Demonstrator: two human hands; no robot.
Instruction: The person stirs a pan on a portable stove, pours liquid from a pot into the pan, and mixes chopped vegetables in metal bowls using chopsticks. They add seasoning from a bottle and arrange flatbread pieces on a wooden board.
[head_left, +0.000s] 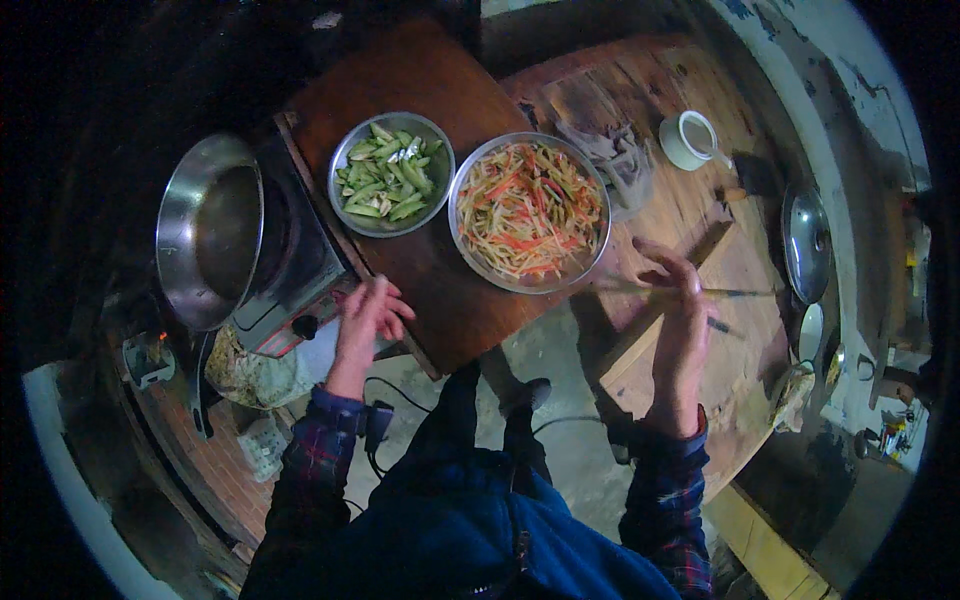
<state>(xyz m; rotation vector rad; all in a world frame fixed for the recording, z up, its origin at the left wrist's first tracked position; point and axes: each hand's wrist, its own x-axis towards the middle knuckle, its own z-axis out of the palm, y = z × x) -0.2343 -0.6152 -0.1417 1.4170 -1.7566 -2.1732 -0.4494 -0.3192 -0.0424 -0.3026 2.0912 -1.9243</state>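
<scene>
My left hand (371, 311) holds nothing, its fingers loosely bent and apart. It hovers by the near edge of the brown wooden board (450, 337), beside the gas stove's control panel and black knob (304, 327). In my right hand (682, 300), above the wooden table, is a pair of thin chopsticks (742, 292), somewhat blurred; the grip itself is partly hidden. Before me on the board stand two metal bowls. The left bowl (337, 161) contains green cut vegetable pieces (390, 176). The right bowl (454, 225) is filled with shredded pale and orange vegetables (529, 210).
A wok (180, 225) sits tilted-looking on the stove (300, 225) at left, its black handle (201, 382) toward me. The wooden table (735, 360) bears a grey cloth (619, 161), a white cup (682, 142) with a spoon, and a metal lid (806, 244). Cables (397, 390) hang below.
</scene>
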